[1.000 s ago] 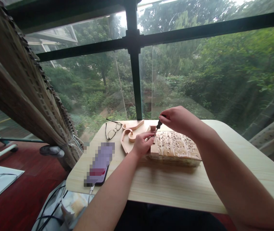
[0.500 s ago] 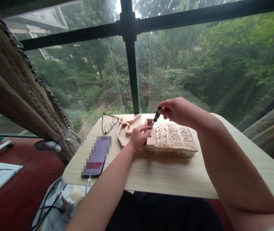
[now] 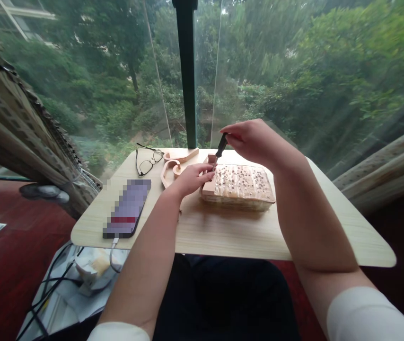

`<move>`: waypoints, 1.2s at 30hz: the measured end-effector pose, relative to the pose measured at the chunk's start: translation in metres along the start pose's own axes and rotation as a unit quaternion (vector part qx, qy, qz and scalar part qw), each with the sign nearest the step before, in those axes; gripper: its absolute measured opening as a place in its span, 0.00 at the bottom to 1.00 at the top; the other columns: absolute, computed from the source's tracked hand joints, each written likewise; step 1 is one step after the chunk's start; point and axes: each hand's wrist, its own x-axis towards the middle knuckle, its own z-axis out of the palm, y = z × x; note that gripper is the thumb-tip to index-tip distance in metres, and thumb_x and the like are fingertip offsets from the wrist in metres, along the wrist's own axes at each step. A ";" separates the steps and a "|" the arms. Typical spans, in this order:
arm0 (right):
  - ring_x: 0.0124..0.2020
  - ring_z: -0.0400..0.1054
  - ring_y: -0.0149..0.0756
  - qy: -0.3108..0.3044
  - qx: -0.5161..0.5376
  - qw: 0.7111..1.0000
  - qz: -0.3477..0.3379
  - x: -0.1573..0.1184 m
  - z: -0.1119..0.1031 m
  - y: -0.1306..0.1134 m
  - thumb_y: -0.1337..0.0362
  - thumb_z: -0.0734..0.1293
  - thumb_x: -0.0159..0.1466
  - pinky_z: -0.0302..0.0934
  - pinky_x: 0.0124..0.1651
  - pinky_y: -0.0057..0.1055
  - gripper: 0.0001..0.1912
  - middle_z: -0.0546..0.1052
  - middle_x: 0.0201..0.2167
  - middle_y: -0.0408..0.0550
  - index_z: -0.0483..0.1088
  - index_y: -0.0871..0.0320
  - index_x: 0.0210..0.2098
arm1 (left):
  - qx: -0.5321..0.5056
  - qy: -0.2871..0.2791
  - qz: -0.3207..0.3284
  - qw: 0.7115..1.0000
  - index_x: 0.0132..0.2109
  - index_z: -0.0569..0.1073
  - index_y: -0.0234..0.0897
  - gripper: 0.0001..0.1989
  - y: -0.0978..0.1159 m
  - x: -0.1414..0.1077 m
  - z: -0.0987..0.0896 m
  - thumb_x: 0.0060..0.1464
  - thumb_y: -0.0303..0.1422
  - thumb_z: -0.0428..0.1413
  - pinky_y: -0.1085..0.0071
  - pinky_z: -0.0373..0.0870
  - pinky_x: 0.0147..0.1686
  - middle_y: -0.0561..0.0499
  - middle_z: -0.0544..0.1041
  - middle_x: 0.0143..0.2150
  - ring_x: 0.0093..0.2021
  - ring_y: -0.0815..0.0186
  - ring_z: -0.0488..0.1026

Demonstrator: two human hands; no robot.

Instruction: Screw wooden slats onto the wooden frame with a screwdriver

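A screwdriver (image 3: pixel 221 146) with a black handle is pinched at its top by the fingers of my right hand (image 3: pixel 248 137). It leans, tip down, over a small light wooden piece (image 3: pixel 208 187). My left hand (image 3: pixel 193 179) grips this piece from the left, thumb and fingertips close around the screwdriver's tip. What the tip touches is hidden by those fingers. Under the wooden piece lies a rectangular block in clear wrap, with a dark-speckled beige top (image 3: pixel 244 182). Beyond my left hand lie curved wooden parts (image 3: pixel 168 174), one with a scroll end.
Black-framed glasses (image 3: pixel 145 166) rest at the table's far left. A phone (image 3: pixel 126 208) with a white cable (image 3: pixel 113 253) lies nearer on the pale table (image 3: pixel 223 239). Window glass stands behind the table, with curtains (image 3: pixel 21 123) at the sides.
My view has tilted downward, so the table sits higher in the frame. The screwdriver stays in my right hand over the wooden piece, and my left hand keeps its place there.
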 end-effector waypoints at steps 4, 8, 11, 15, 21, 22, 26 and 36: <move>0.24 0.60 0.29 0.000 -0.024 0.999 0.027 -0.002 -0.005 -0.002 0.55 0.61 0.65 0.49 0.31 0.29 0.18 0.72 0.22 0.46 0.76 0.60 0.29 | 0.097 -0.031 0.016 0.995 0.47 0.79 0.37 0.14 0.017 -0.006 -0.004 0.58 0.35 0.54 0.65 0.70 0.52 0.46 0.79 0.51 0.52 0.56 0.75; 0.24 0.61 0.32 0.003 -0.060 0.997 0.041 0.000 -0.001 -0.003 0.56 0.59 0.66 0.49 0.33 0.31 0.20 0.71 0.20 0.48 0.76 0.60 0.27 | 0.212 0.023 0.057 0.975 0.46 0.78 0.36 0.12 0.026 -0.012 -0.002 0.58 0.32 0.53 0.65 0.69 0.52 0.44 0.78 0.49 0.50 0.57 0.74; 0.26 0.64 0.34 0.016 -0.047 0.999 0.017 0.002 0.003 -0.003 0.62 0.60 0.65 0.51 0.33 0.31 0.15 0.74 0.24 0.49 0.77 0.61 0.37 | 0.257 0.060 0.071 0.962 0.45 0.77 0.35 0.11 0.023 -0.013 0.001 0.58 0.34 0.54 0.65 0.70 0.49 0.43 0.78 0.45 0.46 0.58 0.74; 0.28 0.66 0.32 0.030 0.013 0.999 -0.022 0.001 0.002 -0.007 0.64 0.60 0.65 0.52 0.33 0.28 0.15 0.76 0.27 0.49 0.76 0.62 0.43 | 0.267 0.068 0.063 0.959 0.36 0.78 0.35 0.12 0.017 -0.012 0.001 0.57 0.38 0.56 0.64 0.71 0.45 0.44 0.78 0.37 0.39 0.59 0.74; 0.28 0.65 0.31 0.015 0.015 0.999 -0.042 -0.002 -0.003 -0.009 0.66 0.62 0.64 0.52 0.33 0.27 0.12 0.77 0.29 0.50 0.77 0.62 0.39 | 0.234 0.049 0.057 0.969 0.39 0.79 0.37 0.13 0.014 -0.013 0.001 0.61 0.38 0.51 0.64 0.71 0.48 0.44 0.80 0.40 0.43 0.57 0.76; 0.28 0.65 0.31 0.020 0.003 0.999 -0.041 -0.001 -0.003 -0.007 0.63 0.63 0.64 0.52 0.32 0.28 0.12 0.77 0.29 0.50 0.77 0.62 0.36 | 0.233 0.050 0.056 0.969 0.40 0.79 0.37 0.13 0.015 -0.013 0.001 0.61 0.37 0.51 0.64 0.71 0.48 0.44 0.80 0.40 0.43 0.57 0.76; 0.27 0.64 0.32 0.031 -0.046 0.998 -0.022 0.002 0.002 -0.001 0.55 0.63 0.65 0.50 0.32 0.30 0.20 0.74 0.24 0.50 0.75 0.62 0.25 | 0.212 0.058 0.044 0.974 0.42 0.80 0.38 0.13 0.014 -0.013 0.003 0.60 0.37 0.52 0.64 0.71 0.48 0.43 0.81 0.42 0.45 0.57 0.76; 0.32 0.71 0.36 -0.002 -0.004 0.999 -0.040 0.002 0.006 0.001 0.65 0.58 0.65 0.54 0.34 0.29 0.17 0.80 0.33 0.52 0.77 0.60 0.45 | 0.206 0.065 0.000 0.976 0.49 0.79 0.38 0.16 0.013 -0.013 0.003 0.59 0.38 0.54 0.65 0.73 0.44 0.41 0.82 0.44 0.44 0.55 0.78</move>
